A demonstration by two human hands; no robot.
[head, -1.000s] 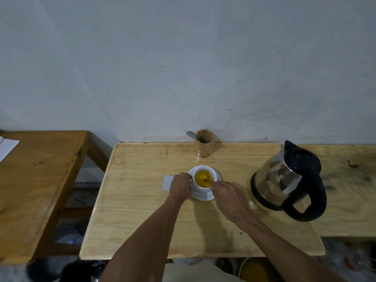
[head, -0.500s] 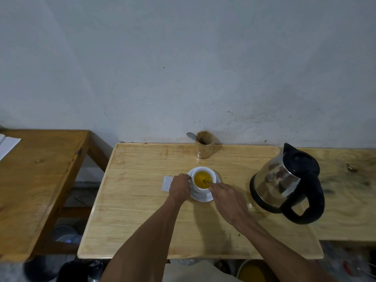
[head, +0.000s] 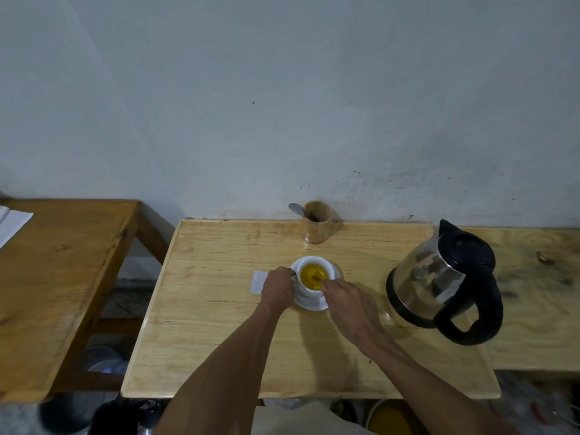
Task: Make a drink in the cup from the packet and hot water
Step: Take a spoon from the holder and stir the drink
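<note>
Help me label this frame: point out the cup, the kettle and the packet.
cup (head: 309,291), head view, white outer wall below the rim.
kettle (head: 426,274), head view, shiny steel body.
packet (head: 258,280), head view, white part left of the left hand.

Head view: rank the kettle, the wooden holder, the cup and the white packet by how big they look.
1. Kettle, clearly largest.
2. Wooden holder and cup look alike; no ranking.
3. White packet, but the left hand partly covers it, so unsure.
</note>
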